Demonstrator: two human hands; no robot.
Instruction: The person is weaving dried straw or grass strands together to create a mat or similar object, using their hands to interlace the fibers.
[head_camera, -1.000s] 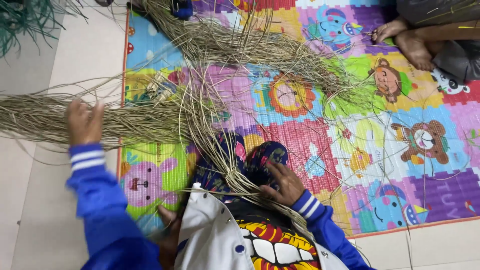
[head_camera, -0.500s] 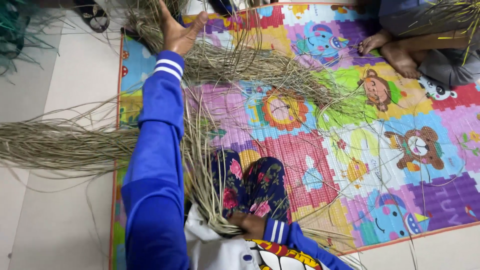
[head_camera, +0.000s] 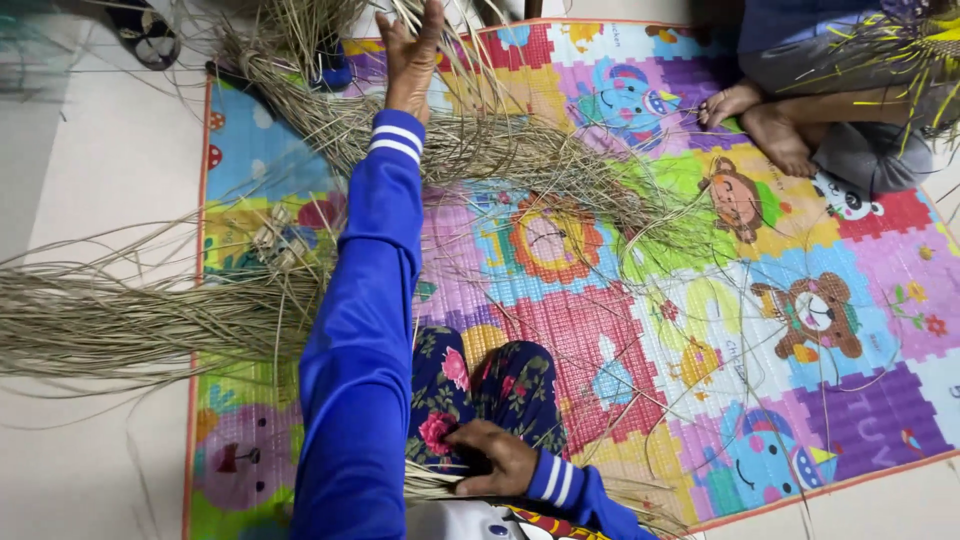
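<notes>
Reaching to the frame's top, the left hand (head_camera: 412, 55) spreads its fingers wide among dried grass strands (head_camera: 480, 150), sorting them, while the right hand (head_camera: 492, 458) pins a strand bundle (head_camera: 430, 482) against the lap; next likely needs closing on one strand.

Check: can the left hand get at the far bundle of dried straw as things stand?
Probably yes. The left hand is stretched out over the far bundle of dried straw, fingers among loose strands, nothing blocking. A closed grasp isn't visible.

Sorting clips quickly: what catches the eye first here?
A bright cartoon play mat covers the floor, strewn with long dry straw bundles. The left hand stretches far forward into the straw at the top, while the right hand presses strands against the lap.
</notes>
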